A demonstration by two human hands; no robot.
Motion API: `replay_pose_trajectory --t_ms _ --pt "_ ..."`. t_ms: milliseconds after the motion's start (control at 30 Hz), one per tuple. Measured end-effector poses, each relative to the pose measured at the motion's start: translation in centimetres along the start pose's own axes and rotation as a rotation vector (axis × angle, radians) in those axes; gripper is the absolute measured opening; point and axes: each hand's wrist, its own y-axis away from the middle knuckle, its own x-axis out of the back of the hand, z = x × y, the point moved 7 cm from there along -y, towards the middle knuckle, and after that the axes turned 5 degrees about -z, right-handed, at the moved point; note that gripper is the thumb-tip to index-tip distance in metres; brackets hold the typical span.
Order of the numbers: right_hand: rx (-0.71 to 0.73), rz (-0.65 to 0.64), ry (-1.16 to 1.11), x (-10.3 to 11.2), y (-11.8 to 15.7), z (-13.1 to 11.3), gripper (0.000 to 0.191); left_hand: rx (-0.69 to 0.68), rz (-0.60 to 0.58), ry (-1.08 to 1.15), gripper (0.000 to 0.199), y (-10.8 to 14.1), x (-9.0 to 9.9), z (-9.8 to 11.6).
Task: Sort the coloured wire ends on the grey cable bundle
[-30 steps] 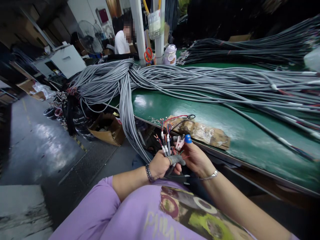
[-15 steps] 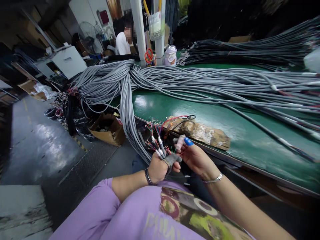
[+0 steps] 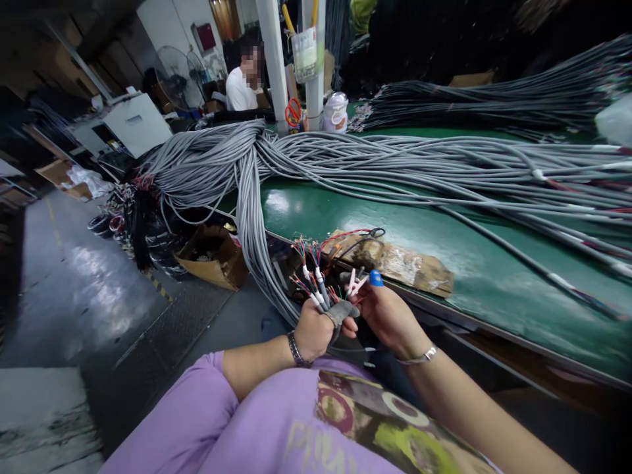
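Observation:
My left hand [image 3: 316,332] is closed around several grey cables [image 3: 322,297] near their stripped ends. White tape bands [image 3: 316,275] wrap those ends, and thin coloured wires [image 3: 302,249] fan out above. A dark grey covering [image 3: 342,311] is on the left thumb. My right hand [image 3: 392,319], with a blue covering [image 3: 376,278] on its thumb, is closed close beside the wires. A pale pinkish-white V-shaped piece [image 3: 355,284] shows at its fingers; whether it is held or worn is unclear. Red and green wires run between the two hands.
Long grey cables [image 3: 395,155] lie across the green bench [image 3: 306,204] and hang over its edge. A taped wooden board [image 3: 409,263] lies at the front edge. Black cables [image 3: 484,102] lie behind. A cardboard box [image 3: 210,260] is on the floor; a person [image 3: 241,89] is beyond.
The pale piece at my right fingers now shows as an open V. My right hand has turned slightly; my left hand keeps its grip on the cables.

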Motion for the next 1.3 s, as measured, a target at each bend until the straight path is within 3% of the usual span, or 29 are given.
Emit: replay_pose_trajectory --t_ms 167,300,433,633,1000,1300 --pt "-0.131 -0.146 -0.181 -1.6 -0.1 0.9 0.052 0.013 0.006 -0.021 0.048 -0.2 -0.4 0.3" --pt "-0.127 -0.178 -0.233 -1.9 -0.4 1.1 0.052 0.024 -0.001 -0.051 0.048 -0.3 -0.4 -0.1" --pt "-0.113 -0.127 -0.235 -1.2 -0.7 1.6 0.052 0.014 -0.011 -0.056 0.049 -0.2 -0.1 -0.4" --pt "-0.049 0.045 -0.236 0.9 -0.5 1.5 0.048 -0.003 -0.037 -0.046 0.048 0.5 0.5 -0.3" --pt "-0.054 0.044 -0.102 1.3 -0.6 0.6 0.033 -0.177 0.104 -0.274 0.042 0.3 1.8 2.9" --pt "-0.078 0.147 -0.266 1.5 -0.8 1.2 0.029 -0.189 0.122 -0.387 0.038 -0.3 1.3 2.9"
